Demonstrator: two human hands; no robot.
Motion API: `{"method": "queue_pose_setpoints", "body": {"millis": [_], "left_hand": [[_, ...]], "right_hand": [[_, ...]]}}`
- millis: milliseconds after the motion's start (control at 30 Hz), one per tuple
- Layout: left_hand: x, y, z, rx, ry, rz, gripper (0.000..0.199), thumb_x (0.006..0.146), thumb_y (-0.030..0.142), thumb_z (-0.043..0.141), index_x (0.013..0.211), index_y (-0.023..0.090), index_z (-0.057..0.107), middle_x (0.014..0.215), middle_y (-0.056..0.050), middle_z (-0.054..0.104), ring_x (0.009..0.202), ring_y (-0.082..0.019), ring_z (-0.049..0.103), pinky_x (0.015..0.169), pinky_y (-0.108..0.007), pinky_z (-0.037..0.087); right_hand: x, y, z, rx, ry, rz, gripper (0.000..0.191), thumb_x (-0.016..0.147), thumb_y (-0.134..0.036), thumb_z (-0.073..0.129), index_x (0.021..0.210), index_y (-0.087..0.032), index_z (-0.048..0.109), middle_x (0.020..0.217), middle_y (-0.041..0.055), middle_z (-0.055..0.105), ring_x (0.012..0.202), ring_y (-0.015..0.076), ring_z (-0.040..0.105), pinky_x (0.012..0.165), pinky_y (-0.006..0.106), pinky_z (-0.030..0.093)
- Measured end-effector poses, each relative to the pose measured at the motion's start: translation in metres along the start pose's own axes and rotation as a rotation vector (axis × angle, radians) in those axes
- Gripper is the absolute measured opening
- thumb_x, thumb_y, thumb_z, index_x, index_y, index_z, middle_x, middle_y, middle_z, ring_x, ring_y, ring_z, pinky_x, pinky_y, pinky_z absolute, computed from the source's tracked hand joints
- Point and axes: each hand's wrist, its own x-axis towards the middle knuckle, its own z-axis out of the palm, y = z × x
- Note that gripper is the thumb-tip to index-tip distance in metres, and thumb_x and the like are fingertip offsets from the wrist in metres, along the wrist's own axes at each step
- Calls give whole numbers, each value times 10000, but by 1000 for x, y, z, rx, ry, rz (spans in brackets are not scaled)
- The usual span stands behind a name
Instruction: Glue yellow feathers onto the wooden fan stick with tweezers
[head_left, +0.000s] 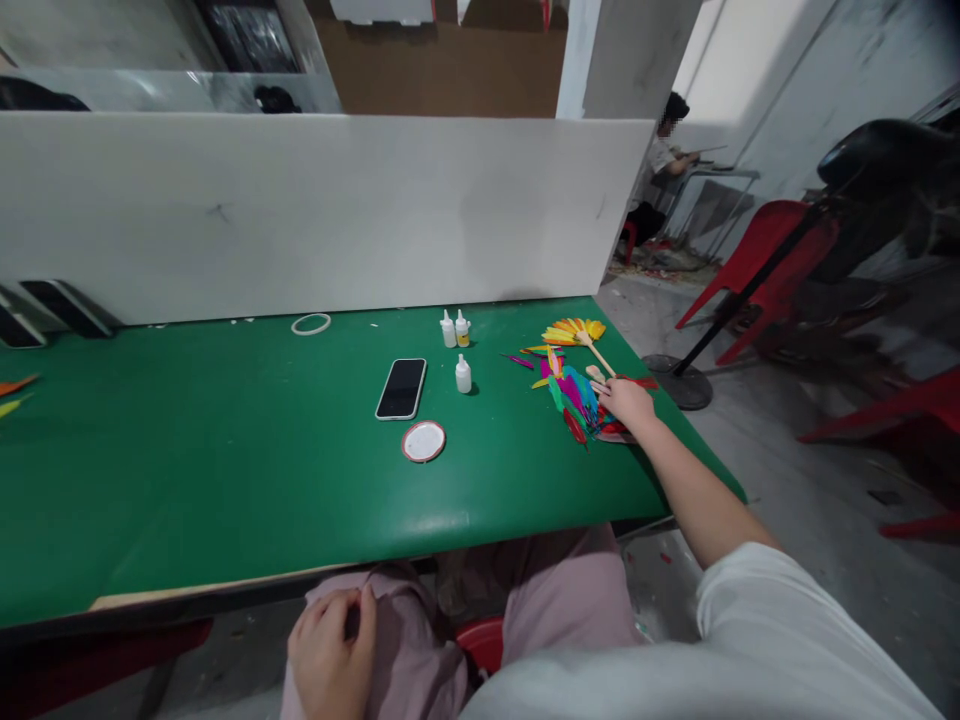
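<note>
Already, a yellow feather fan (559,334) lay shaped on the surface's (262,480) far right; nearer, loose feathers (575,392) lay unjoined. My right hand (628,402) reached among them, its grip unclear; my left hand (330,655), loosely open, rested over my thigh (409,630).

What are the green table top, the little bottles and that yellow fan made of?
Table top: smooth, probably vinyl, going by its soft sheen.
Little bottles: likely plastic, white with narrow nozzles.
Yellow fan: perhaps feathers, from its slim overlapping blades; its pale, straight handle suggests bare wood.
</note>
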Motion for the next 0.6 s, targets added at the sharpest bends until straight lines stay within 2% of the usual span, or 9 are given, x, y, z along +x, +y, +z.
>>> {"method": "queue_pose_setpoints", "body": {"millis": [167,300,600], "left_hand": [[1,0,0,17,-10,-5,343,805,450,432,652,190,595,711,-55,631,735,-221,556,754,-354,386],[1,-1,1,37,-1,14,312,808,430,452,672,189,597,722,-51,631,728,-217,556,739,-345,389],[0,-5,3,21,6,56,271,804,403,482,679,191,594,705,-40,621,696,-217,564,700,-344,401]], "right_hand": [[-4,-2,-1,73,116,100,299,815,-313,464,1034,-178,615,893,131,671,822,251,631,630,280,411],[-4,-1,2,159,183,65,312,843,-325,443,1078,-206,611,974,108,670,860,228,621,635,258,392],[0,-1,11,409,146,18,294,789,-346,527,969,-162,670,866,63,697,759,165,625,595,207,393]]}}
